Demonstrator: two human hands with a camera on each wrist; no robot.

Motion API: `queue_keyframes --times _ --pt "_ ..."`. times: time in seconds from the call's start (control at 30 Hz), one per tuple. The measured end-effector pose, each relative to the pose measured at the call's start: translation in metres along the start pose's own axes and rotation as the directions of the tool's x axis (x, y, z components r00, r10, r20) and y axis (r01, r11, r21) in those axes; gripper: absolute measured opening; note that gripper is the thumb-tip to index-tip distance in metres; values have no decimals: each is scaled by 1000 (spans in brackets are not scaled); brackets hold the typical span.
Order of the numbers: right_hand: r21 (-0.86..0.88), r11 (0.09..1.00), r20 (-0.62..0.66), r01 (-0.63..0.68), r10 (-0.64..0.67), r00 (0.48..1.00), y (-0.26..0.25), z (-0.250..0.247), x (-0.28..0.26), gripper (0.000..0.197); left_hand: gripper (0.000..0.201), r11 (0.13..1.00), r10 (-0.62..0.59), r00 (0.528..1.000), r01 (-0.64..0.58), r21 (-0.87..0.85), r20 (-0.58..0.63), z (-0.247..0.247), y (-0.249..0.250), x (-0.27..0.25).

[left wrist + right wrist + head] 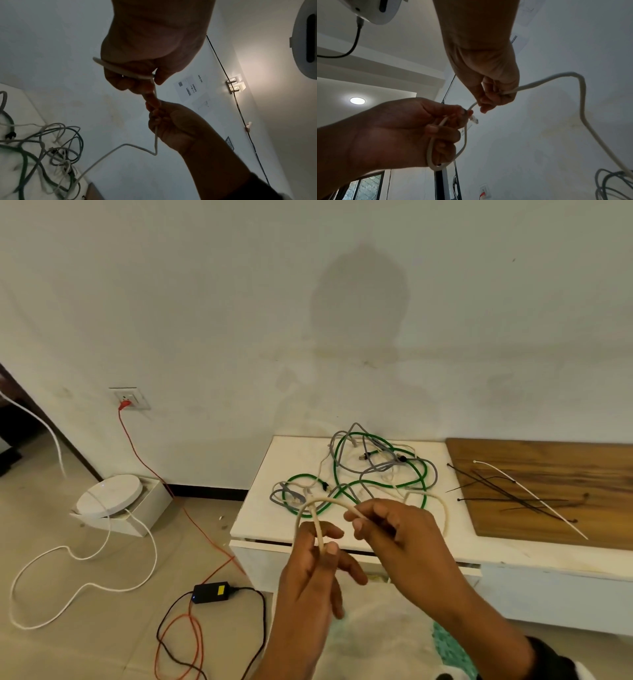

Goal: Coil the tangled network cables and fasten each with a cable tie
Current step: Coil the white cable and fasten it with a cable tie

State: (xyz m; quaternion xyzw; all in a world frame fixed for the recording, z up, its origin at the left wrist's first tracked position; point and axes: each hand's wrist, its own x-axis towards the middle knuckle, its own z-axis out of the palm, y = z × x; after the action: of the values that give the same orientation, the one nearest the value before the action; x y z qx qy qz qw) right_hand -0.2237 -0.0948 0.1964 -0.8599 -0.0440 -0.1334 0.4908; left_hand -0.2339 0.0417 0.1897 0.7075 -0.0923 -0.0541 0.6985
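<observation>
A beige network cable [329, 501] arches in a small loop between my two hands, held above the front edge of the white table [274, 518]. My left hand [325, 542] grips the loop between thumb and fingers. My right hand [356, 518] pinches the cable just right of it. In the right wrist view the cable's clear plug [475, 120] sticks out by the left hand's [450, 121] fingertips, and the cable [556, 77] trails away from the right hand [489, 100]. On the table behind lies a tangle of green [342, 453], grey [431, 474] and beige cables. Several black cable ties [496, 487] and a white one [534, 494] lie to the right.
The ties lie on a wooden board [548, 474] at the table's right. On the floor to the left are a black power adapter [212, 591], an orange cord [205, 535], a loose white cord [44, 556] and a round white device [109, 494] in a box.
</observation>
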Motion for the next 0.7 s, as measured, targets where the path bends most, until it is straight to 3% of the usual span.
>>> queue_keyframes --times 0.13,0.27,0.33,0.43,0.53,0.6,0.7 --pt "52 997 112 58 -64 992 -9 4 -6 21 13 993 -34 998 27 -117 -58 1 -3 1" --pt "65 995 237 71 -85 968 -9 8 -10 30 30 970 -70 985 30 -240 -158 -5 -2 4" --pt "108 993 226 54 -78 971 -9 9 -10 29 29 974 -50 986 14 -225 -157 -7 1 4" --pt "263 964 145 -43 5 989 -11 8 -9 30 18 996 18 985 -32 -82 -169 -10 1 7" --pt "368 919 122 -140 101 987 -16 7 -7 27 41 980 103 986 -78 183 -133 -13 -8 9" --pt "386 911 98 -145 115 988 -18 7 -7 30 55 908 178 983 -143 394 -54 -15 -14 7" --pt "368 920 76 -134 114 991 -19 6 -6 31 56 778 242 969 -223 588 47 -15 -20 4"
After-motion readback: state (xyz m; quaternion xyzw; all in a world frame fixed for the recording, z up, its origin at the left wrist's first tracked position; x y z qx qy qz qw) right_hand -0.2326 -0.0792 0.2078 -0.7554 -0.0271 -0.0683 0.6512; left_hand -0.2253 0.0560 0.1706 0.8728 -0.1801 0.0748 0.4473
